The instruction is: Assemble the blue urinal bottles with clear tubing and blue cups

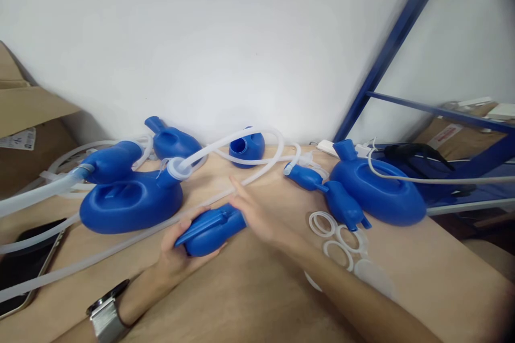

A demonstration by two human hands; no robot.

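Observation:
In front of me, my left hand (173, 252) is wrapped round a small blue plastic urinal funnel (211, 233), which lies tilted with a flat flange along its top. My right hand (257, 214) has its fingers stretched out, and its palm lies against the funnel's right end. That end is partly hidden by the palm. Left of the hands rests a large blue urinal bottle (129, 203), with a white cap (179, 168) and clear tube (217, 144) at its neck. Several white rings (323, 223) lie to the right of my right arm.
Other blue bottles stand at the back (177, 142) and right (378, 187). Blue funnels (344, 206) lie beside the right bottle. Phone (32, 257) and cardboard box (36, 118) are left. A blue metal frame (394, 43) rises at right; tubes cross the wooden table (434, 268).

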